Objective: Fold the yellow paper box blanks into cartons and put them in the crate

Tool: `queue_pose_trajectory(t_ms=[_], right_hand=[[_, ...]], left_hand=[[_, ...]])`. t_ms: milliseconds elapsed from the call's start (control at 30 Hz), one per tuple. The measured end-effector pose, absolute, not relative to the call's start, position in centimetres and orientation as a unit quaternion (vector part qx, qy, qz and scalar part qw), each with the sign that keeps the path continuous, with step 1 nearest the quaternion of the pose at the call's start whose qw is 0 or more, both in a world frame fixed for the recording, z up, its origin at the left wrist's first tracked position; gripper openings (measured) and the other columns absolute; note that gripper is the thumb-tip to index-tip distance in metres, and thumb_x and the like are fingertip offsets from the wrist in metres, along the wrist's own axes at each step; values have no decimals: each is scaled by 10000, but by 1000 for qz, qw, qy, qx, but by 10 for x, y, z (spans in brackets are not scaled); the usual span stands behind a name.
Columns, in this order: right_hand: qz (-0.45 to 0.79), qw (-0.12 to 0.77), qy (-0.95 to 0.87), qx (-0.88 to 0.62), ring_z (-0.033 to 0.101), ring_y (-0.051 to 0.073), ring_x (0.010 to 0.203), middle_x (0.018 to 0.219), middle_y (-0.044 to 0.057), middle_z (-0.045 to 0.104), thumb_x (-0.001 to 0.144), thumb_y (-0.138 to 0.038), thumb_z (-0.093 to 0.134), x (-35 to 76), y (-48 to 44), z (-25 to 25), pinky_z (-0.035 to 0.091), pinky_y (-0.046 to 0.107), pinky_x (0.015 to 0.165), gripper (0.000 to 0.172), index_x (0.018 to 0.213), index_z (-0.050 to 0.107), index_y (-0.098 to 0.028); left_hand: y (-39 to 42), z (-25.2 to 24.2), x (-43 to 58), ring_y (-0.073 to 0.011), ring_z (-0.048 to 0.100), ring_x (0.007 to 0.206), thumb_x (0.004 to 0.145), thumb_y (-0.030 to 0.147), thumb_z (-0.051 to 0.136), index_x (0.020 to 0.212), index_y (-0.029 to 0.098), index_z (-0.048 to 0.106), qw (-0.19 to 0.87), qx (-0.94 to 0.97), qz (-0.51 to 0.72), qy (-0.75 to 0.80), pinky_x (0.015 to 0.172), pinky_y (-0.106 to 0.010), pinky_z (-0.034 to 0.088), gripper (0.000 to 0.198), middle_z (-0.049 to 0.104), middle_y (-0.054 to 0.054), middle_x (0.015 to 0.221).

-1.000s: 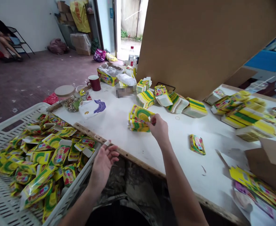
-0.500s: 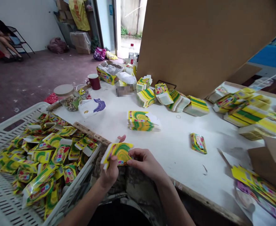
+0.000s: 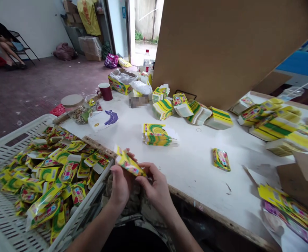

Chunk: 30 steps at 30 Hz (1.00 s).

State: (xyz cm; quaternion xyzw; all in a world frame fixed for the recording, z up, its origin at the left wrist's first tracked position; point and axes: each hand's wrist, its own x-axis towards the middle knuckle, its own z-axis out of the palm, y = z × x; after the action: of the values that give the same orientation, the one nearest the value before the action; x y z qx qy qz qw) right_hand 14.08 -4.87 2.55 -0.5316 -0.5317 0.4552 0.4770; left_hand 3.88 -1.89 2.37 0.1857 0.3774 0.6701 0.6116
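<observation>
A small yellow and green crayon box (image 3: 129, 163) is held tilted above the table's front edge. My left hand (image 3: 121, 185) cradles it from the left and beneath, thumb raised on the near side and fingertips behind. At the box's right end, my right hand (image 3: 154, 183) pinches it between thumb and fingers. Just beyond my hands lies a stack of flattened crayon boxes (image 3: 156, 134) on the white table (image 3: 190, 157). To my left, a white plastic basket (image 3: 1, 140) holds a heap of similar boxes. A single crayon box (image 3: 221, 159) lies off to the right.
Banded bundles of box blanks (image 3: 219, 118) line the back beneath a large cardboard panel (image 3: 222, 45). More bundles (image 3: 277, 122) stand at right, near an open carton (image 3: 298, 178). A maroon mug (image 3: 105, 91) and lidded jar (image 3: 77, 112) stand at back left. A person sits far left.
The box has turned from showing its broad printed face to showing a narrower side. My left thumb has come off its face, and my right hand has shifted slightly left with it.
</observation>
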Motion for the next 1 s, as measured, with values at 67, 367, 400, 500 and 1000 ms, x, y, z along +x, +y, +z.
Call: queue_pose_trajectory(t_ms=[67, 367, 400, 500, 1000], right_hand=[[466, 489, -516, -527, 544, 151, 689, 772, 5, 646, 814, -268, 599, 147, -46, 28, 422, 258, 628, 144, 917, 645, -179], [213, 505, -635, -545, 586, 179, 785, 823, 24, 675, 849, -146, 609, 181, -40, 34, 471, 310, 716, 163, 920, 720, -242], [157, 488, -672, -534, 578, 189, 832, 849, 27, 675, 859, -121, 593, 185, -40, 35, 466, 329, 756, 214, 954, 721, -264], [76, 431, -771, -463, 550, 206, 919, 869, 15, 671, 864, -64, 556, 186, -44, 37, 419, 408, 923, 320, 1004, 706, -310], [788, 502, -213, -286, 543, 264, 1223, 1257, 37, 639, 708, -372, 778, 166, -43, 19, 300, 450, 1129, 673, 1316, 505, -279]], left_hand=[[-22, 19, 41, -140, 615, 669, 611, 580, 783, 798, 182, 658, 602, 203, 667, 388, 653, -239, 510, 457, 673, 5, 764], [-8, 25, -3, -239, 573, 1124, 751, 648, 621, 1183, 207, 615, 549, 434, 602, 385, 917, -320, 469, 617, 623, -96, 1247], [-7, 31, -11, -270, 520, 1203, 706, 678, 643, 1277, 214, 542, 518, 494, 581, 388, 975, -361, 439, 743, 561, -111, 1331], [-5, 43, -21, -341, 447, 1277, 534, 564, 829, 1342, 206, 447, 419, 672, 421, 443, 1055, -455, 368, 962, 502, -140, 1376], [-28, 14, 13, -216, 609, 862, 746, 169, 602, 1289, 232, 256, 246, 814, 346, 396, 719, -337, 524, 647, 501, -97, 1111]])
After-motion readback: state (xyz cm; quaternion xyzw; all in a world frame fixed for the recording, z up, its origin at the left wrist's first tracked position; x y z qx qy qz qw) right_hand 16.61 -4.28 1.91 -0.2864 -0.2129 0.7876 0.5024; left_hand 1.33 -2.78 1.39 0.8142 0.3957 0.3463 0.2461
